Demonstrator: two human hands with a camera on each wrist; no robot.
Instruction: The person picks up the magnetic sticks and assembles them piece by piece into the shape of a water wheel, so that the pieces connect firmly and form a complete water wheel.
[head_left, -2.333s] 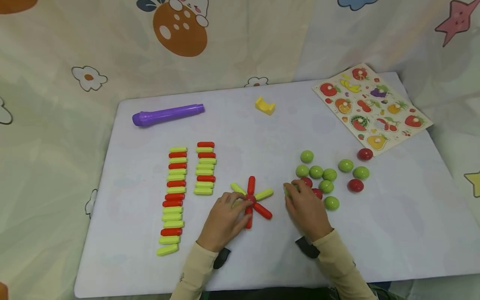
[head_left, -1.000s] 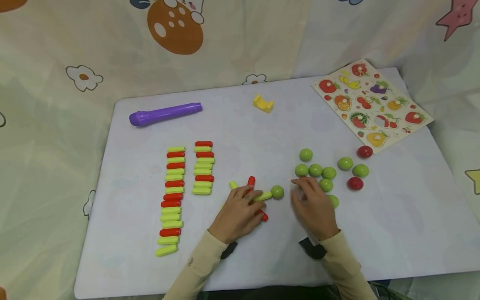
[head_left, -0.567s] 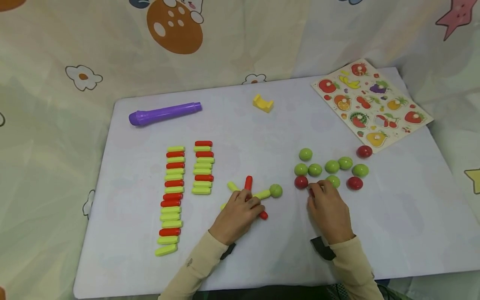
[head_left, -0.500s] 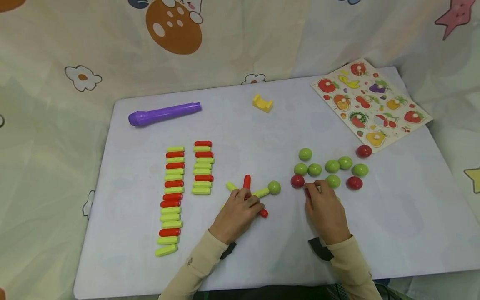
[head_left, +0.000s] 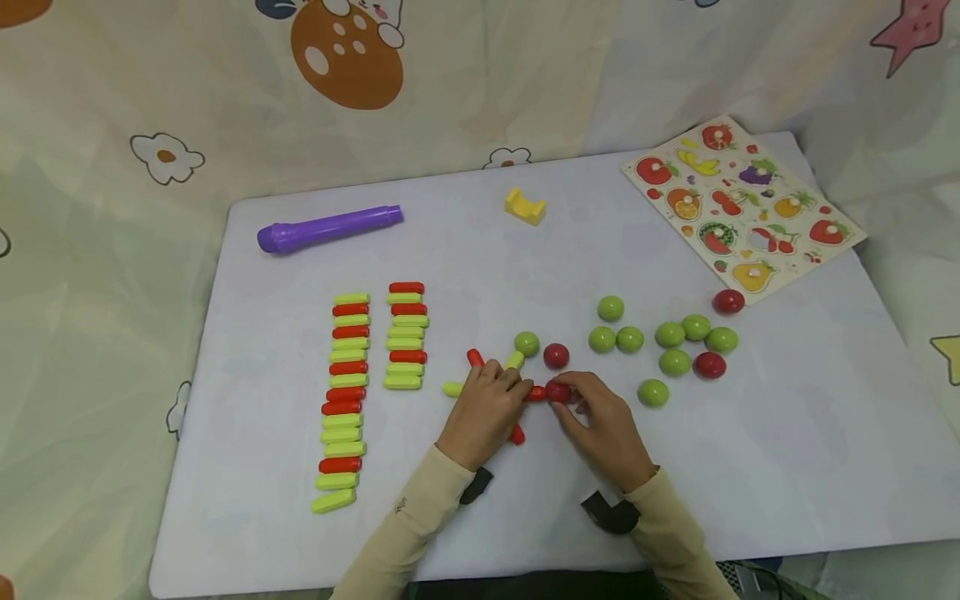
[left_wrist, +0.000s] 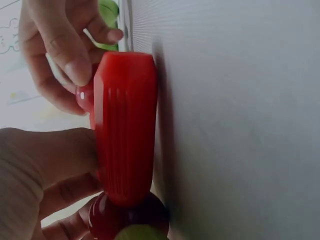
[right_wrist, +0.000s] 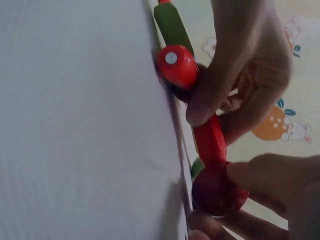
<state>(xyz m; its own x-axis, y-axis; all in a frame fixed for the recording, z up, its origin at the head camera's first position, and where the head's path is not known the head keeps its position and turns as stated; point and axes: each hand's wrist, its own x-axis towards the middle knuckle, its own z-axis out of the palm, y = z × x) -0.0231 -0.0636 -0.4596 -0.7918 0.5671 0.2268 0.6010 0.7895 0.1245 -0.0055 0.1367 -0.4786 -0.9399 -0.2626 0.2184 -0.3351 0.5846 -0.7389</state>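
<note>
In the head view my left hand covers the middle of a star of red and lime-green rods. The right wrist view shows its thumb and fingers pinching one red rod. My right hand pinches a dark red ball between thumb and fingers, right at the outer end of that rod. A green ball sits at the tip of a lime rod. Close by lies a second red ball. Another red rod of the star, joined to a red hub ball, fills the left wrist view.
Two columns of red and lime rods lie at left. Several green balls and two red balls are spread at right. Behind are a purple wand-like stick, a yellow curved piece and a fruit-picture board.
My right hand has moved left, bringing a red ball to the rod's end. The second red ball has shifted left too. The star has turned anticlockwise under my left hand.
</note>
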